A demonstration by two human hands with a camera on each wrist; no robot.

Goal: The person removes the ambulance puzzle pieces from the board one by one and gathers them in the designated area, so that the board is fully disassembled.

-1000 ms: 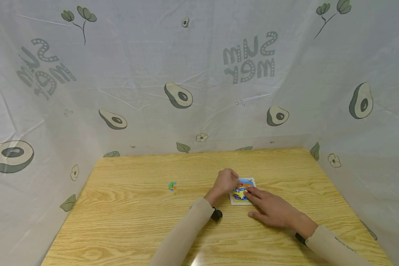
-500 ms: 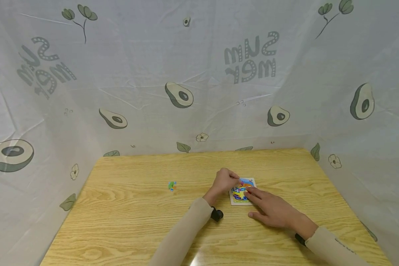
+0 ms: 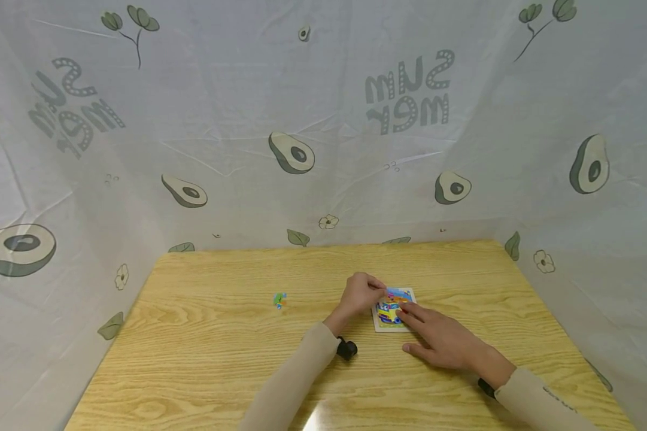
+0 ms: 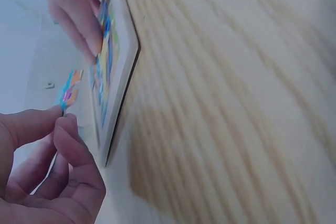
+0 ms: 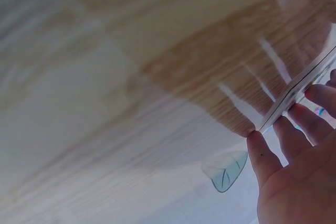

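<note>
A small jigsaw puzzle (image 3: 392,327) with a white border and a yellow vehicle picture lies on the table. My left hand (image 3: 360,293) is at its upper left. Between thumb and forefinger it pinches a puzzle piece (image 4: 68,92), blue and orange with a bit of purple, held just above the board in the left wrist view. My right hand (image 3: 444,340) lies over the puzzle's right side with fingers extended, their tips touching it. In the right wrist view those fingers (image 5: 291,137) rest along the board's edge. The fingertips cover part of the picture.
A loose green, blue and orange puzzle piece (image 3: 279,300) lies on the wooden table (image 3: 210,347), left of the puzzle. A pale curtain (image 3: 237,108) printed with avocados hangs behind the table and along both sides.
My left hand has drawn slightly left and up from the puzzle, still pinching the piece. The right hand has stayed in place.
</note>
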